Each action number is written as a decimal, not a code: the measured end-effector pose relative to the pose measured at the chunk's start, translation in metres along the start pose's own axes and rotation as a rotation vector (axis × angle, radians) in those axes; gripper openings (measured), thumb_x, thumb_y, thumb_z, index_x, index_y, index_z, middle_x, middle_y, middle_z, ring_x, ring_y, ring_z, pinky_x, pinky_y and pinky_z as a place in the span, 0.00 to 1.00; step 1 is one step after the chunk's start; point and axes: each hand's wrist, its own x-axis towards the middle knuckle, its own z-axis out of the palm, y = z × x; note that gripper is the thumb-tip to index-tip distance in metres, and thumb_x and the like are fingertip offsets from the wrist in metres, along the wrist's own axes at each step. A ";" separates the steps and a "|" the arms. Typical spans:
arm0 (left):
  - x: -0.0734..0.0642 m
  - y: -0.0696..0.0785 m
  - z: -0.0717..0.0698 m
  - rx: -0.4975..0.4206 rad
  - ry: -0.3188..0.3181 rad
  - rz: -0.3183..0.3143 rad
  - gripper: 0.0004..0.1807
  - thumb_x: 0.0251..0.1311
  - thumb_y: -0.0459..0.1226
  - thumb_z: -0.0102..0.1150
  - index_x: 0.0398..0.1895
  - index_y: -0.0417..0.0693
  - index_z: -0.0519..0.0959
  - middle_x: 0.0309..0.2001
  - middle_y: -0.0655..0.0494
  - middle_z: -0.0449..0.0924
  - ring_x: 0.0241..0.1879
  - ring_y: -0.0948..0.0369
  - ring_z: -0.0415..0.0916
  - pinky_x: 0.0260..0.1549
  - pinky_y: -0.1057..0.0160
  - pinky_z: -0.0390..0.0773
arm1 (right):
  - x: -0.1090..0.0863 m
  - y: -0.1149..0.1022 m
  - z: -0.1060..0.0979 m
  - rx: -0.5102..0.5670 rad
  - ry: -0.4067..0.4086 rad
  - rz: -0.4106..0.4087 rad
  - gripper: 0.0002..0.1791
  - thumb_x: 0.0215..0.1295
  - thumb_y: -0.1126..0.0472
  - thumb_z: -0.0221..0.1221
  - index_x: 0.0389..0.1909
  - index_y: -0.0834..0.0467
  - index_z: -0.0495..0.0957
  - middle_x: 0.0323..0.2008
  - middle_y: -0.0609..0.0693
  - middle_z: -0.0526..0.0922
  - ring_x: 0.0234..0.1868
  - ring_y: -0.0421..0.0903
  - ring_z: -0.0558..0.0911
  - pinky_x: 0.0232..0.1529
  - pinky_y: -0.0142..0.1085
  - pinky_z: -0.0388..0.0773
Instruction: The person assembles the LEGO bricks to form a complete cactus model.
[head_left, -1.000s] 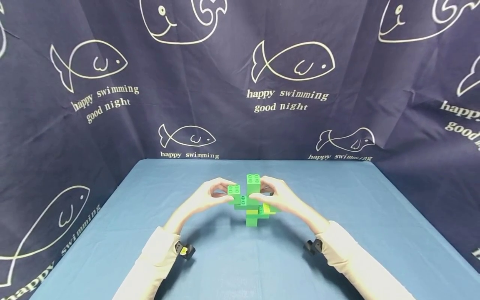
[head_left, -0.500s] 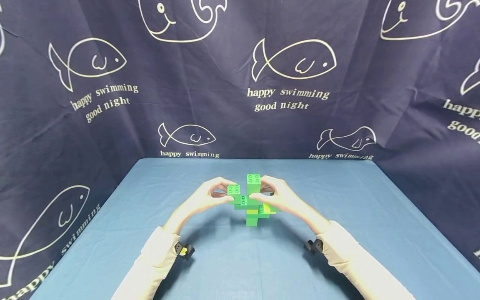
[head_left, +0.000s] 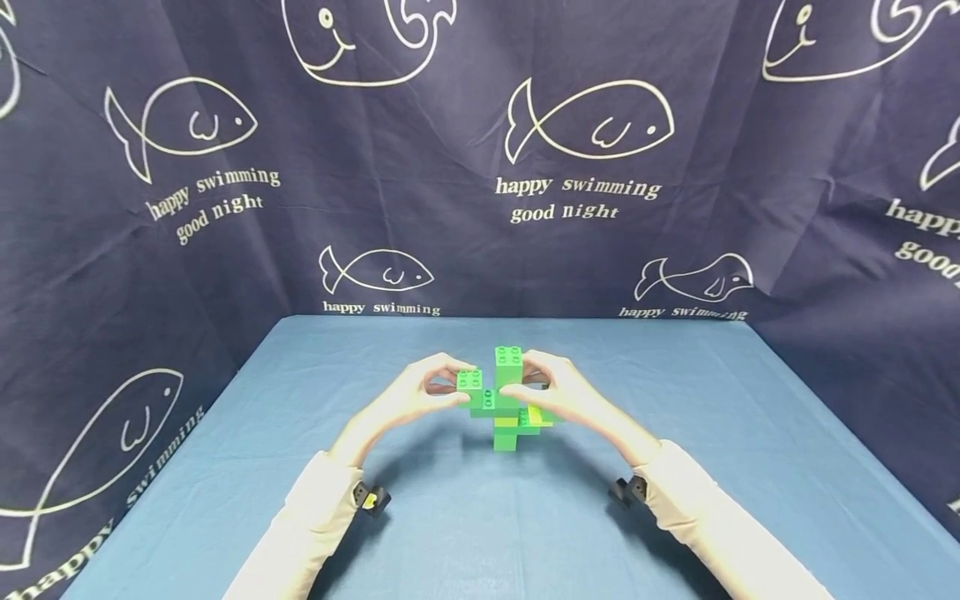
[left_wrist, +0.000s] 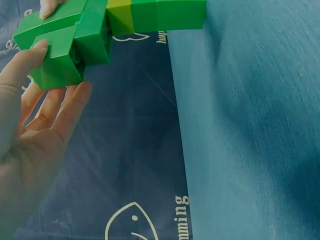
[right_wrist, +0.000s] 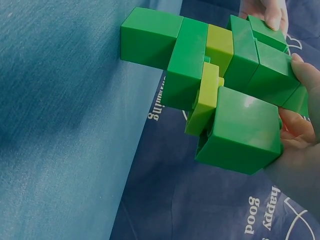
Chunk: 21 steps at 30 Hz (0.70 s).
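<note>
A built figure of green toy building bricks [head_left: 505, 440] with some yellow-green pieces stands upright in front of me, its foot apparently on the table. My left hand [head_left: 411, 393] pinches the square green brick [head_left: 469, 387] on the figure's left arm, thumb on the near side and fingers behind. The taller green column [head_left: 508, 373] in the middle is gripped by my right hand [head_left: 567, 397], thumb in front. Low on the right side, a thin yellow-green brick [right_wrist: 202, 100] carries a large green brick [right_wrist: 245, 127], mostly hidden by the right hand in the head view.
A blue cloth covers the table [head_left: 480, 525]. Behind and at both sides hangs a dark blue curtain [head_left: 465, 167] with white fish drawings and lettering. Each wrist wears a small black camera, such as the left camera [head_left: 371, 498].
The head view has shifted very slightly. Both hands keep the same hold, and the bricks have not visibly moved relative to one another.
</note>
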 end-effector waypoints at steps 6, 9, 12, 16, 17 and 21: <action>-0.003 0.019 -0.001 0.036 -0.002 0.017 0.20 0.53 0.30 0.65 0.50 0.41 0.77 0.47 0.48 0.79 0.40 0.64 0.76 0.48 0.63 0.79 | -0.001 -0.007 0.000 0.026 -0.010 0.007 0.10 0.56 0.62 0.65 0.38 0.60 0.77 0.33 0.53 0.83 0.40 0.51 0.83 0.48 0.45 0.80; -0.007 0.033 0.000 0.048 -0.009 0.021 0.19 0.53 0.28 0.64 0.50 0.37 0.76 0.46 0.44 0.78 0.39 0.62 0.75 0.47 0.61 0.80 | -0.002 -0.001 0.003 0.056 -0.014 0.008 0.11 0.56 0.62 0.65 0.39 0.61 0.77 0.34 0.54 0.83 0.41 0.53 0.83 0.49 0.45 0.79; -0.008 0.034 0.001 0.058 -0.021 0.013 0.20 0.53 0.27 0.64 0.51 0.37 0.76 0.46 0.44 0.78 0.40 0.61 0.75 0.47 0.63 0.79 | -0.004 0.003 0.005 0.057 -0.014 0.000 0.11 0.56 0.59 0.66 0.39 0.57 0.78 0.33 0.51 0.83 0.41 0.48 0.84 0.49 0.40 0.80; -0.009 0.036 0.001 0.069 -0.021 0.011 0.20 0.53 0.28 0.64 0.51 0.37 0.76 0.46 0.45 0.78 0.40 0.60 0.75 0.47 0.62 0.80 | -0.004 0.003 0.004 0.044 -0.014 -0.021 0.11 0.57 0.56 0.65 0.38 0.55 0.78 0.33 0.48 0.83 0.39 0.44 0.83 0.48 0.37 0.80; -0.009 0.037 0.001 0.071 -0.018 0.014 0.20 0.53 0.28 0.64 0.51 0.37 0.76 0.46 0.45 0.78 0.40 0.60 0.75 0.47 0.61 0.80 | -0.004 0.003 0.003 0.039 -0.014 -0.024 0.11 0.57 0.56 0.65 0.37 0.55 0.78 0.33 0.47 0.83 0.39 0.43 0.83 0.48 0.37 0.80; -0.007 0.040 0.000 0.076 -0.005 0.030 0.19 0.53 0.28 0.64 0.50 0.37 0.75 0.46 0.45 0.78 0.40 0.59 0.75 0.47 0.61 0.80 | -0.001 0.000 -0.002 0.023 -0.021 -0.036 0.11 0.57 0.56 0.65 0.38 0.54 0.77 0.34 0.46 0.82 0.39 0.41 0.82 0.48 0.37 0.80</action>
